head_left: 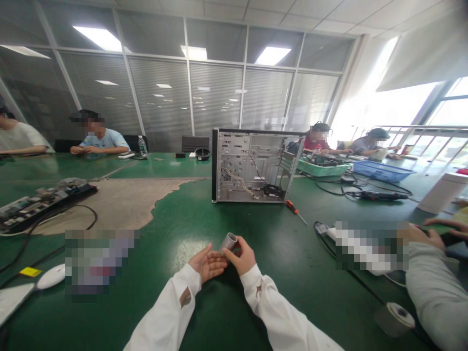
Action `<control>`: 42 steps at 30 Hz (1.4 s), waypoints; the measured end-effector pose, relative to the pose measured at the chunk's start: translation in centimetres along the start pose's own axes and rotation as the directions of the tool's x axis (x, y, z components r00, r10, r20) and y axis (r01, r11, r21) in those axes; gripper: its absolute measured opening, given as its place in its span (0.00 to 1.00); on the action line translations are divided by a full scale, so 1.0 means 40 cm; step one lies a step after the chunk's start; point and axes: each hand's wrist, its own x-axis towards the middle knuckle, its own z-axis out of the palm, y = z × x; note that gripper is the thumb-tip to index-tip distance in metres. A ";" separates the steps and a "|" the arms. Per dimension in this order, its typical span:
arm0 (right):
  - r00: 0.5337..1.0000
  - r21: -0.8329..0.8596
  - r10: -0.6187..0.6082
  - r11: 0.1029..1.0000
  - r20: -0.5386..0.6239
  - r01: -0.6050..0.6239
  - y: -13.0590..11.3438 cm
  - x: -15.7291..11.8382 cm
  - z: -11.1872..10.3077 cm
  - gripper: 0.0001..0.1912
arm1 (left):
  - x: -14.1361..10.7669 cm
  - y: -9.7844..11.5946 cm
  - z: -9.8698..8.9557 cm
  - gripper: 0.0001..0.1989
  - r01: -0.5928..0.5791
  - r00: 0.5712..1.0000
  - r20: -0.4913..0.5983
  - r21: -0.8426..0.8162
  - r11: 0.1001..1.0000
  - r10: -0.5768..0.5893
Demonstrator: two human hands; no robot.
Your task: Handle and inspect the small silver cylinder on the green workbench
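Observation:
My right hand (244,256) grips a short grey cylinder (229,242) with an open-looking round end, tilted up and away from me. It looks like a small metal tube or cup, but its exact kind is unclear. Just to its left, my left hand (210,262) is turned palm up with the fingers stretched toward the cylinder's lower end; whether they touch it I cannot tell. Beyond both hands an open computer case (252,165) stands upright, with cables and a black fan (273,190) inside. An orange-handled screwdriver (295,210) lies by its right corner.
The green table (175,312) carries a power strip (47,204) at left, and a green basket (325,168) and a blue basket (382,170) at back right. A grey-sleeved arm (435,278) reaches in at right, near a tape-like roll (395,319). Several other people sit around.

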 end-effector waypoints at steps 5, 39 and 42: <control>0.994 0.223 0.108 0.970 -0.030 -0.099 0.032 0.012 0.004 0.24 | -0.004 -0.003 -0.003 0.10 -0.096 0.995 -0.040 0.005 0.995 0.097; 0.970 0.515 0.028 0.843 0.243 -0.154 -0.003 -0.005 -0.003 0.23 | 0.025 -0.006 -0.024 0.11 -0.485 0.841 -0.235 0.069 0.872 0.486; 0.953 0.559 0.156 0.780 0.261 -0.281 0.007 -0.003 0.002 0.22 | 0.021 -0.002 -0.024 0.12 -0.498 0.839 -0.218 0.060 0.865 0.499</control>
